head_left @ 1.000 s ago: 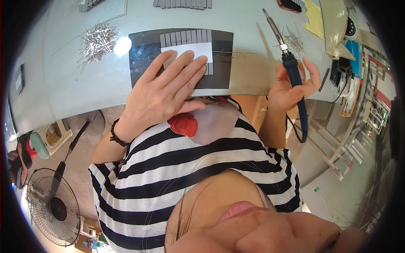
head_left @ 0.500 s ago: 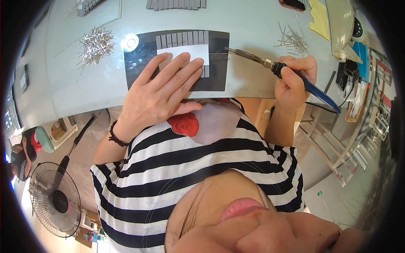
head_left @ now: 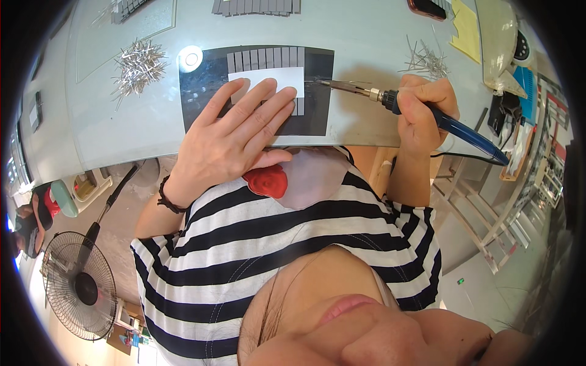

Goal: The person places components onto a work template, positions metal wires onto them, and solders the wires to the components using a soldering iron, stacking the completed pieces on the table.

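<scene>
My left hand [head_left: 229, 131] lies flat with its fingers spread, its fingertips pressing on a white card [head_left: 287, 76]. Beneath that card is a row of narrow grey strips [head_left: 266, 58], whose far ends stick out past it. The strips rest on a dark rectangular plate [head_left: 317, 119] near the table's front edge. In my right hand [head_left: 426, 110] is a soldering iron with a blue handle [head_left: 467, 133], gripped like a pen. Its metal tip points left, over the plate's right part, close to the card's right edge. A thin wire [head_left: 312, 82] shows by the tip; whether they touch, I cannot tell.
A heap of thin metal pieces [head_left: 139, 67] lies left of the plate, and a smaller pile [head_left: 427, 60] to the right. More grey strips [head_left: 256, 6] sit at the far edge. Yellow paper [head_left: 465, 36] and a phone-like dark object [head_left: 427, 8] are at the far right.
The soldering iron has turned a little, its tip shifting slightly nearer to me and to the left. My right hand moved slightly with it. My left hand stays on the card.
</scene>
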The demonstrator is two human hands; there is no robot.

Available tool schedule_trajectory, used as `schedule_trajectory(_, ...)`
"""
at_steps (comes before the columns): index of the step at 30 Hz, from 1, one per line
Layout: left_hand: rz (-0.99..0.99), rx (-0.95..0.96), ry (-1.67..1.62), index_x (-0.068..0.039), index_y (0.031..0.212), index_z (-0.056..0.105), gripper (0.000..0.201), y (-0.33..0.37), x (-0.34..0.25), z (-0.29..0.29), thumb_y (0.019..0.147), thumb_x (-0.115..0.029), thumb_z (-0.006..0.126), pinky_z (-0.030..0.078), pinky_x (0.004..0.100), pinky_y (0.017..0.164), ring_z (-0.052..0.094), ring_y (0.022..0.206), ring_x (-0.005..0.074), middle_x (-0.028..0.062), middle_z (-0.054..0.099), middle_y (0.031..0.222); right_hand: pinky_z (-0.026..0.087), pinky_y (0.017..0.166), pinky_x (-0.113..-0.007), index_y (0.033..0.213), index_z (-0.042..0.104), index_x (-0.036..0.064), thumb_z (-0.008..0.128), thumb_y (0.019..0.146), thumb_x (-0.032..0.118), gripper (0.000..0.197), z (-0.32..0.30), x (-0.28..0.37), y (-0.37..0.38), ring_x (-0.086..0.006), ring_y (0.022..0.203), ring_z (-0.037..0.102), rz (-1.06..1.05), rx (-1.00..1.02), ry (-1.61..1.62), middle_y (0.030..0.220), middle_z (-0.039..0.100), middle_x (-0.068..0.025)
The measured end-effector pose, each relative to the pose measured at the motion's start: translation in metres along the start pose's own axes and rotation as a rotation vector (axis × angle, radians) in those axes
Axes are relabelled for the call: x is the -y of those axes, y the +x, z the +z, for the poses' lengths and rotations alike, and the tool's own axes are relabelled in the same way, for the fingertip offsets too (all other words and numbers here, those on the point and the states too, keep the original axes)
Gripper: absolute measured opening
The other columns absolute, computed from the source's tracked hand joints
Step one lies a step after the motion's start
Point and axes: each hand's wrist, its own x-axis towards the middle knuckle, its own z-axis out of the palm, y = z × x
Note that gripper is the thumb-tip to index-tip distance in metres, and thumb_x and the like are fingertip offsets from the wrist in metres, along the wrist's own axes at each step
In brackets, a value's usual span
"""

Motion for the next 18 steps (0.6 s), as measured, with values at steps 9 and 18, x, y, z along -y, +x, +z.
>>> schedule_trajectory(9,0.006,0.008,0.007,-0.002,0.120,0.069,0.052,-0.0018,0.0009,-0.0010,0.093,-0.046,0.064,0.043,0.0465,0.111,0.055,0.132,0.0238,0.0038,0.062,0.140,0.022,0.046,-0.026,0.075,0.051,0.0015,0.063,0.079,-0.012,0.018,0.0017,-0.0023,0.0006,-0.0045,0.051,0.032,0.003,0.015,-0.007,0.057,0.051,-0.0014)
schedule_trajectory(18,0.004,0.004,0.008,-0.003,0.120,0.070,0.052,-0.0025,0.0014,-0.0012,0.093,-0.046,0.065,0.043,0.0464,0.111,0.055,0.132,0.0235,0.0030,0.062,0.140,0.023,0.047,-0.026,0.075,0.051,0.0014,0.063,0.079,-0.011,0.017,0.0038,-0.0019,0.0010,-0.0047,0.052,0.032,0.028,0.012,-0.005,0.057,0.050,-0.0016)
